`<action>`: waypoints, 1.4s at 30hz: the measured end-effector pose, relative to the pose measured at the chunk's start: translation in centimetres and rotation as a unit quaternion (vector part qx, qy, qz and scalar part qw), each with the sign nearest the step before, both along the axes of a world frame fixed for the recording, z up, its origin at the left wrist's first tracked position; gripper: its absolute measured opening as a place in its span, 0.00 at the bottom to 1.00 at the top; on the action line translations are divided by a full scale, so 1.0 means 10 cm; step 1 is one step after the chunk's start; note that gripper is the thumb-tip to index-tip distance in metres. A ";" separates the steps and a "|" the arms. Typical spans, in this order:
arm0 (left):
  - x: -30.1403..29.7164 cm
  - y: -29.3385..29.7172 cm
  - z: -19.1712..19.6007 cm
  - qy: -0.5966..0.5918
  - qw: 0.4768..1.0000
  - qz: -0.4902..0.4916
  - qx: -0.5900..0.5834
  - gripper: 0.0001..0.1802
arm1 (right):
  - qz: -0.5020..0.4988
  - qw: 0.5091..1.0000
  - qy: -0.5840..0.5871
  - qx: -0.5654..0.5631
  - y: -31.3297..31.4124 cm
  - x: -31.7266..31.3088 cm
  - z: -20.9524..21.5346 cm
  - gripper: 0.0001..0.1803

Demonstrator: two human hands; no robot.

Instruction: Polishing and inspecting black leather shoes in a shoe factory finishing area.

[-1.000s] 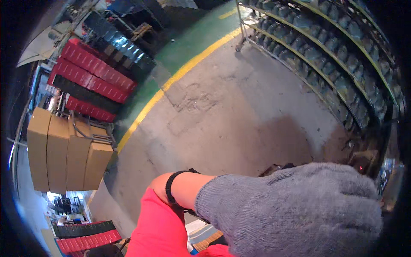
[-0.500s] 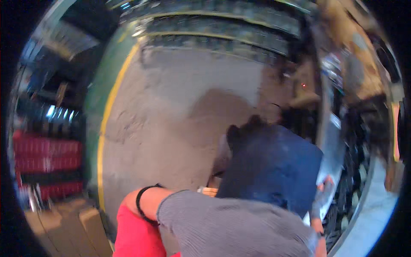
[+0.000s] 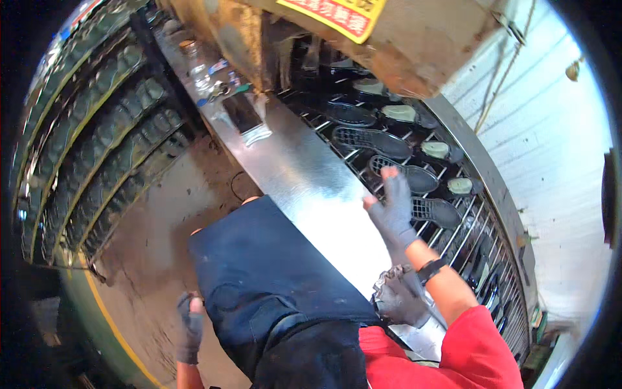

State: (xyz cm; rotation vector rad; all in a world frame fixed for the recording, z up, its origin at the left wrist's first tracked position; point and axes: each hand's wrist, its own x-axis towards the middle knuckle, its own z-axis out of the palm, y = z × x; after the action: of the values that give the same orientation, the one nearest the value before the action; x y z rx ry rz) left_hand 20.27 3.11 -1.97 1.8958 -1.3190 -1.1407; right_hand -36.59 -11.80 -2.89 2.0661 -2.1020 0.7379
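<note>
My right hand (image 3: 394,209), in a grey fingerless glove, reaches over the near edge of a metal rack (image 3: 492,243). Its fingers are stretched and its thumb stands apart, with nothing held. Beside it lie black shoe soles (image 3: 424,178) with grid-patterned ends; whether the fingertips touch one I cannot tell. Under my right forearm, a dark grey piece with a gathered edge (image 3: 402,301) sits on the shiny metal ledge (image 3: 291,165); its kind is unclear. At the lower left, my left hand (image 3: 190,327), gloved alike, hangs low beside my dark blue apron (image 3: 259,259), fingers loosely bent, holding nothing.
Several more soles and pale-lined shoe parts (image 3: 398,113) fill the rack. A brown machine housing (image 3: 414,48) overhangs its far end. On the ledge are a bottle (image 3: 197,68) and a dark phone-like slab (image 3: 243,113). Tiered shelves (image 3: 103,136) holding shoes stand at left.
The view has swung to the right, from the floor to the ledge and rack. My right hand now reaches over the soles. My left hand has come into view at the lower left.
</note>
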 end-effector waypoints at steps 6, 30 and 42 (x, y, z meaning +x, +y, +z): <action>-0.62 -0.69 0.47 0.122 0.981 0.056 -0.141 0.28 | 0.075 0.970 0.092 0.212 0.70 -1.53 0.22 0.53; -2.04 -0.61 -0.09 0.310 0.946 0.090 0.017 0.27 | -0.313 0.821 -0.470 0.083 0.42 -3.92 -0.59 0.14; -1.78 -0.99 0.43 0.370 0.920 -0.011 -0.131 0.33 | -0.069 0.646 -0.734 0.196 1.26 -1.23 0.20 0.27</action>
State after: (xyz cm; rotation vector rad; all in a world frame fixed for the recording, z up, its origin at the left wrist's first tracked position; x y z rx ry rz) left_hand 2.45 -6.77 2.30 1.0769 -0.9857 -1.4149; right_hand -48.93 0.79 -0.94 1.2196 -3.1560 2.8200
